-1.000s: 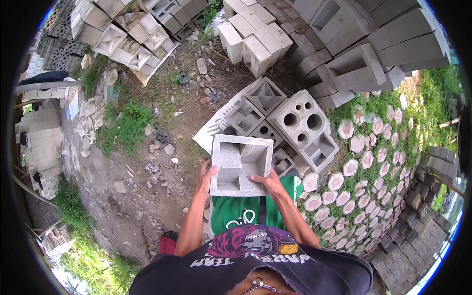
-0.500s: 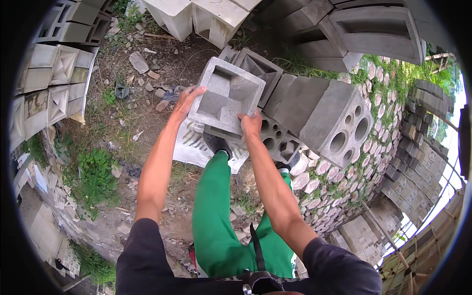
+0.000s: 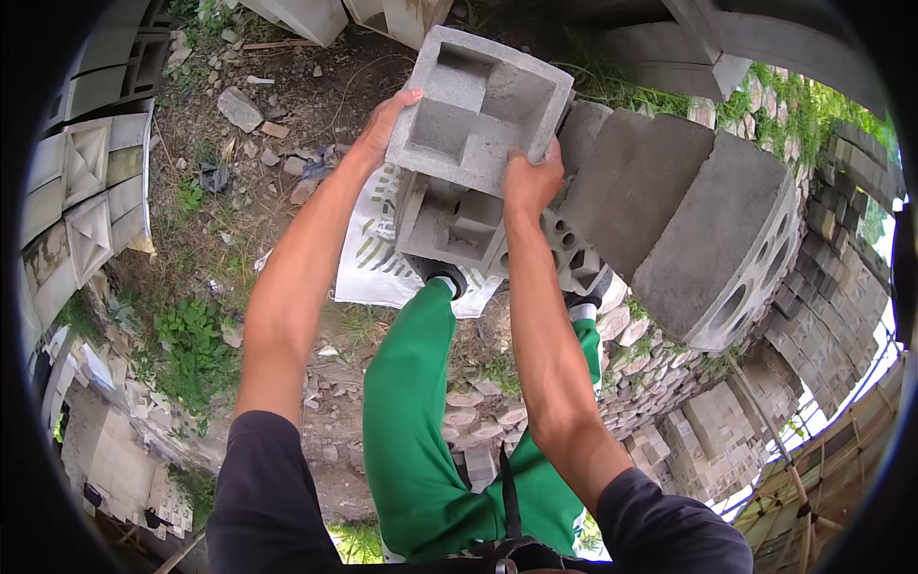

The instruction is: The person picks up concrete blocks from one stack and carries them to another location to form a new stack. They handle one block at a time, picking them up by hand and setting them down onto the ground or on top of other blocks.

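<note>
A square grey concrete vent block [image 3: 490,143], with stepped recesses in its face, is held up in front of me between both hands. My left hand [image 3: 384,124] is closed on its left side, the thumb on the front rim. My right hand [image 3: 534,178] grips its lower right corner. Just below the held block, a similar concrete block [image 3: 449,230] stands near my foot, partly covered. Beside it is a block with round holes [image 3: 566,239], partly hidden behind my right forearm.
A white printed sack [image 3: 359,277] lies under the lower block. Large concrete blocks [image 3: 660,182] stand in a row to the right. Patterned blocks [image 3: 86,172] are stacked at the left. Broken stones [image 3: 239,109] and weeds [image 3: 196,335] cover the ground. More stacked blocks [image 3: 832,297] line the far right.
Both hands have moved the held block up and to the right in the picture. The block below it now shows more fully. The view has also shifted.
</note>
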Demonstrator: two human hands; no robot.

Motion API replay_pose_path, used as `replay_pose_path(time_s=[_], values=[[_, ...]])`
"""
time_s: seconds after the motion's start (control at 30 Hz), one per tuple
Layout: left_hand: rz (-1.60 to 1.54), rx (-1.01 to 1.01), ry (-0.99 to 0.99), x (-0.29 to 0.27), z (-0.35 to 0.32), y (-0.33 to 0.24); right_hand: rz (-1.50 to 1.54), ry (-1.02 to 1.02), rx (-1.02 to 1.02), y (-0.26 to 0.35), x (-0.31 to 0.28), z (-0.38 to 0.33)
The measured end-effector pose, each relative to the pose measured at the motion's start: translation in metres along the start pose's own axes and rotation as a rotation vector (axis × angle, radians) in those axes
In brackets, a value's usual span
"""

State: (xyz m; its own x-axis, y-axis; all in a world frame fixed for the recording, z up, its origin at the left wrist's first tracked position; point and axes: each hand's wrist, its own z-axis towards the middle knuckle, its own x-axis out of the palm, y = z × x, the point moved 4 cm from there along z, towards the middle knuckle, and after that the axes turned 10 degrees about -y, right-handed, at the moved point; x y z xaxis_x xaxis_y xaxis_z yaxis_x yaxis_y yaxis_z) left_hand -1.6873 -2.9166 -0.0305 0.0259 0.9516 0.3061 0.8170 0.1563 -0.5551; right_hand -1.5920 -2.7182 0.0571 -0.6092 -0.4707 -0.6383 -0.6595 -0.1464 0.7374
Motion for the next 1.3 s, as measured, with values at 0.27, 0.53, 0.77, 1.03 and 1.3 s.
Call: replay_pose_path(time_s=[0.27,0.53,0.77,1.03,1.3], values=[[0.029,-0.016,0.065,0.045,0.013,-0.003,-0.114,-0.061,-0.412,0.017,-0.028,-0.001],[0.032,-0.083,0.024,0.052,0.011,0.009,-0.374,0.559,-0.28,-0.085,-0.194,-0.125],[0.178,-0.134,0.091,0.064,0.022,0.004,-0.72,0.556,-0.111,-0.195,-0.374,-0.16],[0.521,0.086,-0.313,0.099,-0.019,0.002,-0.768,0.386,0.227,-0.194,-0.475,-0.172],[0.872,0.045,-0.425,0.142,-0.233,0.137,-0.21,0.279,0.307,-0.141,-0.512,-0.137]])
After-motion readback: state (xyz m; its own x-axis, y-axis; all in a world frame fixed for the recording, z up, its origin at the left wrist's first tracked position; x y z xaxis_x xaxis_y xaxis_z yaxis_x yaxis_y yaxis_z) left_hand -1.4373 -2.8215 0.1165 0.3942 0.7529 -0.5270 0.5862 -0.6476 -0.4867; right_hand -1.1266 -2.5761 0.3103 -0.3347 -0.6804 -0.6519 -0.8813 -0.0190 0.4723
